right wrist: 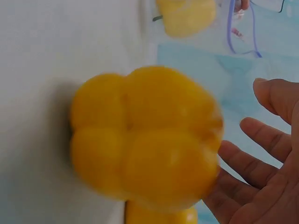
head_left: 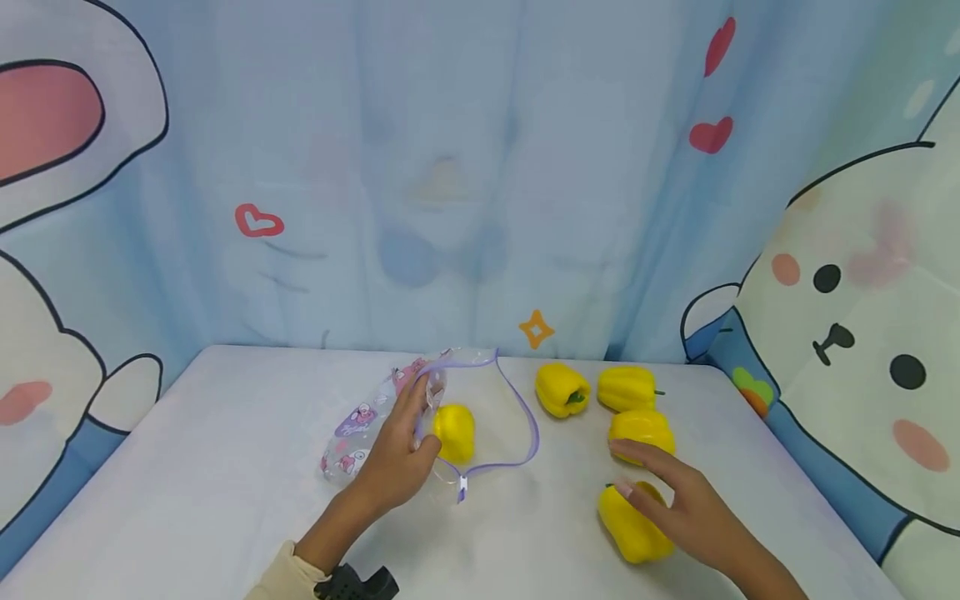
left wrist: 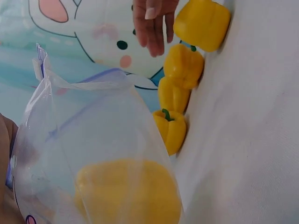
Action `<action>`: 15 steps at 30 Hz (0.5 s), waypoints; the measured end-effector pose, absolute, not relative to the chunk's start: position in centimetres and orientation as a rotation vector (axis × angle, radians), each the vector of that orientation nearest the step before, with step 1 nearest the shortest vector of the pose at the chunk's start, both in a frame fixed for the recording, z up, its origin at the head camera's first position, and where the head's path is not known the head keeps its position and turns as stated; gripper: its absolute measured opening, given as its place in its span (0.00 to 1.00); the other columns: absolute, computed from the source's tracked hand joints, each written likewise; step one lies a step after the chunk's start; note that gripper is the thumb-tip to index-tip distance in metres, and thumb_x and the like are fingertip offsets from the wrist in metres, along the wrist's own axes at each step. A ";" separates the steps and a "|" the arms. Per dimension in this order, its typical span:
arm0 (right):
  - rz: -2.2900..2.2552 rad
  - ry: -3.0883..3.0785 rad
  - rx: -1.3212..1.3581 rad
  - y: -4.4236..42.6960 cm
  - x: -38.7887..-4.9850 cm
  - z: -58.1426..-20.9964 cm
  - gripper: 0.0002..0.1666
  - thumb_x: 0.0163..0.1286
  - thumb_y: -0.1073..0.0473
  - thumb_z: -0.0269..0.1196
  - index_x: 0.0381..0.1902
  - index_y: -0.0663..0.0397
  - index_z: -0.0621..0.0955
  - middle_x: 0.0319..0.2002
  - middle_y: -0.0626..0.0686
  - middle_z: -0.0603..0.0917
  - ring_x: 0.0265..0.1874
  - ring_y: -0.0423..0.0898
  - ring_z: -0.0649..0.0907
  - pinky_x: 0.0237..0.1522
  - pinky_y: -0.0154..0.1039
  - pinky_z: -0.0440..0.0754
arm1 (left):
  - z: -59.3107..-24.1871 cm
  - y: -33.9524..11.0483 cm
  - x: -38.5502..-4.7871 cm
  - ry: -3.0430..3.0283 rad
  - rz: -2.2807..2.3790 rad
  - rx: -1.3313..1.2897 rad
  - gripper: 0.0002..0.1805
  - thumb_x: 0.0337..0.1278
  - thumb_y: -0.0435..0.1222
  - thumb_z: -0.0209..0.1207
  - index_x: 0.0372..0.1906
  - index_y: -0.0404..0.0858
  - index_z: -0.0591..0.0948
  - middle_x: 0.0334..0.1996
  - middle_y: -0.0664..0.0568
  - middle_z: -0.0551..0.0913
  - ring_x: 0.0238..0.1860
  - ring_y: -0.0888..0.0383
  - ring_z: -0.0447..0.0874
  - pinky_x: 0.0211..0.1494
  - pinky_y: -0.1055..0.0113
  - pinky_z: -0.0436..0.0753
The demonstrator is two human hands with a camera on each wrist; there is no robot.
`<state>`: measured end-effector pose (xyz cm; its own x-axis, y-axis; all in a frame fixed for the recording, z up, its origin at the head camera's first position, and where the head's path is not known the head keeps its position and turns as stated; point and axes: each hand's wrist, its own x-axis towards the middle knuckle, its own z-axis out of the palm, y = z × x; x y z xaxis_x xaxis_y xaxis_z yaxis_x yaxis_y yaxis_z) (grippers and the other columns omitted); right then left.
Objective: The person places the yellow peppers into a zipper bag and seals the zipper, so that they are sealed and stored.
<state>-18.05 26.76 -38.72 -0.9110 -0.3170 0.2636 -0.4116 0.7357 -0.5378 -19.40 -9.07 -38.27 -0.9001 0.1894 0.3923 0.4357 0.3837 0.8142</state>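
Note:
A clear plastic zip bag (head_left: 358,429) with cartoon prints and a purple zip edge lies on its side, its mouth spread toward the right. My left hand (head_left: 401,458) grips the bag at its mouth, thumb on the near side. One yellow bell pepper (head_left: 455,434) is inside, also visible through the film in the left wrist view. My right hand (head_left: 686,504) hovers over the nearest loose yellow bell pepper (head_left: 637,533), fingers spread and holding nothing. In the right wrist view this pepper (right wrist: 145,135) sits beside the open palm; contact with the fingertips is unclear.
Three more yellow bell peppers stand farther back on the right: one behind the right hand (head_left: 643,429), another pepper (head_left: 627,388) touching it, and a third pepper (head_left: 562,389) to their left. A white-covered table (head_left: 225,500) reaches back to a blue cartoon curtain (head_left: 450,167).

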 end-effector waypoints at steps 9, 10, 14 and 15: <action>1.073 -2.865 0.452 28.9 -17.2 -40.3 0.38 0.68 0.46 0.62 0.70 0.54 0.66 0.68 0.61 0.67 0.63 0.61 0.68 0.55 0.61 0.73 | -38.6 -9.2 -19.3 -2.407 -1.522 -0.549 0.42 0.59 0.27 0.50 0.78 0.38 0.48 0.77 0.48 0.43 0.75 0.49 0.45 0.70 0.52 0.55; 1.101 -2.890 0.418 29.0 -17.1 -40.4 0.40 0.67 0.45 0.63 0.71 0.55 0.65 0.68 0.63 0.65 0.64 0.63 0.67 0.55 0.62 0.73 | -38.6 -9.1 -19.3 -2.406 -1.523 -0.555 0.42 0.59 0.27 0.50 0.77 0.38 0.48 0.77 0.47 0.43 0.75 0.49 0.45 0.70 0.52 0.55; 1.186 -2.967 0.312 29.5 -16.9 -41.0 0.45 0.66 0.44 0.63 0.73 0.56 0.60 0.70 0.66 0.60 0.64 0.67 0.66 0.55 0.60 0.74 | -38.5 -9.0 -19.3 -2.397 -1.522 -0.563 0.42 0.59 0.27 0.50 0.77 0.37 0.48 0.77 0.47 0.43 0.75 0.49 0.46 0.70 0.52 0.55; 1.202 -2.983 0.291 29.6 -16.9 -41.2 0.46 0.66 0.43 0.63 0.74 0.55 0.59 0.71 0.66 0.59 0.65 0.67 0.66 0.55 0.60 0.74 | -38.5 -8.9 -19.2 -2.394 -1.525 -0.565 0.42 0.58 0.27 0.50 0.77 0.37 0.48 0.77 0.47 0.43 0.75 0.48 0.46 0.70 0.52 0.55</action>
